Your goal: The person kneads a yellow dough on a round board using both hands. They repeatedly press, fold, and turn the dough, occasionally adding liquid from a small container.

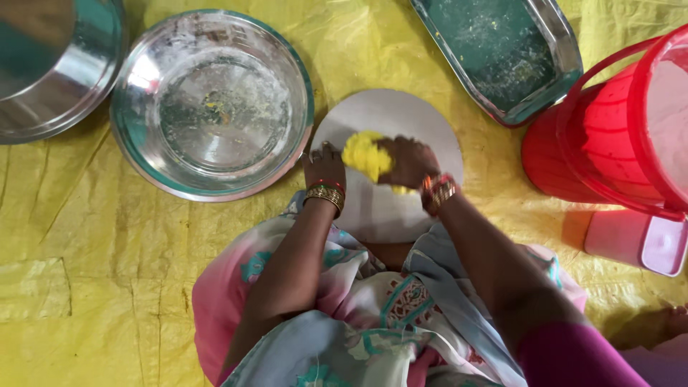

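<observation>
A lump of yellow dough (364, 153) lies on a round white board (390, 115) set on the yellow sheet in front of my lap. My right hand (408, 162) presses on the dough from the right, fingers curled over it. My left hand (324, 163) rests at the board's left edge, touching the dough's left side with fingers bent. Both wrists wear bangles.
A wide steel bowl (212, 104) with flour traces sits left of the board, another steel vessel (50, 64) at the top left. A rectangular steel tray (502, 54) lies at the top right. A red bucket (609, 136) and pink lid (638, 240) stand to the right.
</observation>
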